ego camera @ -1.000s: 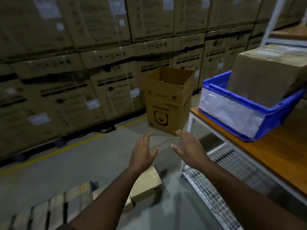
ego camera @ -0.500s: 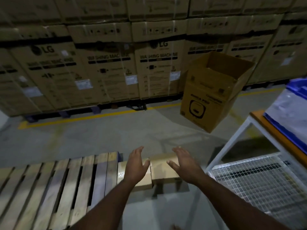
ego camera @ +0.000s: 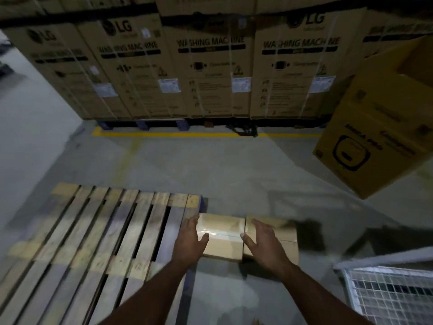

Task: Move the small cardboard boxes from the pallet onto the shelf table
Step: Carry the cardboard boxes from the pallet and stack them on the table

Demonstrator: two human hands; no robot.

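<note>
Two small taped cardboard boxes lie side by side at the right edge of the wooden pallet (ego camera: 98, 233). The left box (ego camera: 221, 233) has my left hand (ego camera: 191, 240) spread against its left side, thumb on its top. My right hand (ego camera: 263, 242) lies open over the seam between it and the right box (ego camera: 284, 238), fingers apart. Neither hand has closed around a box. Only the wire-mesh lower shelf (ego camera: 386, 296) of the shelf table shows, at the bottom right.
A tall open cardboard box (ego camera: 379, 127) stands on the floor at the right. Stacked washing-machine cartons (ego camera: 210, 73) line the back behind a yellow floor line (ego camera: 178, 134). Bare concrete floor lies between them and the pallet.
The view has swung down and left, off the table and blue bin, onto the pallet. Both hands have dropped from mid-air onto the two small boxes.
</note>
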